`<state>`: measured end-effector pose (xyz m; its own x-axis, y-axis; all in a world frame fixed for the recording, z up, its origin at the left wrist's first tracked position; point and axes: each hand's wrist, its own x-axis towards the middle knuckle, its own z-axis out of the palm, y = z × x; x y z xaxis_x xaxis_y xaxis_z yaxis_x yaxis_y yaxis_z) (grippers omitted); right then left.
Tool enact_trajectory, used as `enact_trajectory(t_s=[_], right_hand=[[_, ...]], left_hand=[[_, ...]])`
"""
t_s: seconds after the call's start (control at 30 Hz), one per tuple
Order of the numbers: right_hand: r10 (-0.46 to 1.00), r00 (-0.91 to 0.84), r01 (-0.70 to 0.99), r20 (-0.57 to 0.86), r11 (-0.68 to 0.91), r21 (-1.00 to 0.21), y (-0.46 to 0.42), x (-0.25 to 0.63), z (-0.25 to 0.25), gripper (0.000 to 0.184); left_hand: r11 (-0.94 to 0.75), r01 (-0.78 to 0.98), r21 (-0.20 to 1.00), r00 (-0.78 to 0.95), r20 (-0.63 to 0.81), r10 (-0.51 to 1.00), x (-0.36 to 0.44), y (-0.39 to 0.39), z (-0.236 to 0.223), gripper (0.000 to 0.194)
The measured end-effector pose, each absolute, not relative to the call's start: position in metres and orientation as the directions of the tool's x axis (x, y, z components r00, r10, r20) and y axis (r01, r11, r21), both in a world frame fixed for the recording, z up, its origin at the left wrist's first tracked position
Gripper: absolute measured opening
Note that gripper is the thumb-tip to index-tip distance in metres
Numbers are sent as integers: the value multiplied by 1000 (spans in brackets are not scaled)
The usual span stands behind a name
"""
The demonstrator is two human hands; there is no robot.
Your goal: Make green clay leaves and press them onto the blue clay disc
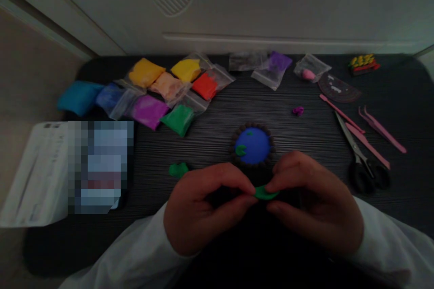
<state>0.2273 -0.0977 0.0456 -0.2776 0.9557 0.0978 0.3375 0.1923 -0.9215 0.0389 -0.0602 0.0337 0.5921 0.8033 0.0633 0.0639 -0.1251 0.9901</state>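
Observation:
A flat piece of green modelling clay (266, 193) is held between both hands near the front of the dark table. My left hand (206, 207) pinches its left end between thumb and forefinger. At its right end, my right hand (312, 203) grips it with fingertips and thumb. Just beyond the hands lies a round clay pond (256, 144), blue inside a ring of dark brown lumps, with a notched green leaf (240, 150) and a tiny green bit on it. Another lump of green clay (178, 170) rests beyond my left hand.
Bagged coloured clay, including a green packet (178, 119), spreads across the back left. Scissors (356, 151), pink tweezers (383, 130) and pink tools lie right. A purple clay bit (298, 111) sits behind the pond. Paper (37, 171) and a blurred-out device (105, 167) are left.

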Motion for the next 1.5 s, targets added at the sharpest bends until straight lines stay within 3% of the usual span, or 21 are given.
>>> enact_trajectory(t_s=[0.37,0.8,1.03,1.3,1.5], right_hand=[[958,-244,383,154,241,-892,-99,227,48,14],[953,-277,349,121,217,-912,-99,226,48,18],[932,-309,330,191,294,-897,-97,225,47,13],[936,-316,301,157,255,-919,-98,225,45,16],[955,-277,268,104,180,-946,-100,227,44,19]], left_hand=[[-125,37,992,628,74,775,42,-61,33,25],[-176,53,983,652,99,752,41,-60,33,19],[-209,53,977,658,123,743,43,-60,35,18],[-228,69,971,659,128,741,42,-60,33,16],[-128,76,989,630,52,775,40,-61,33,15]])
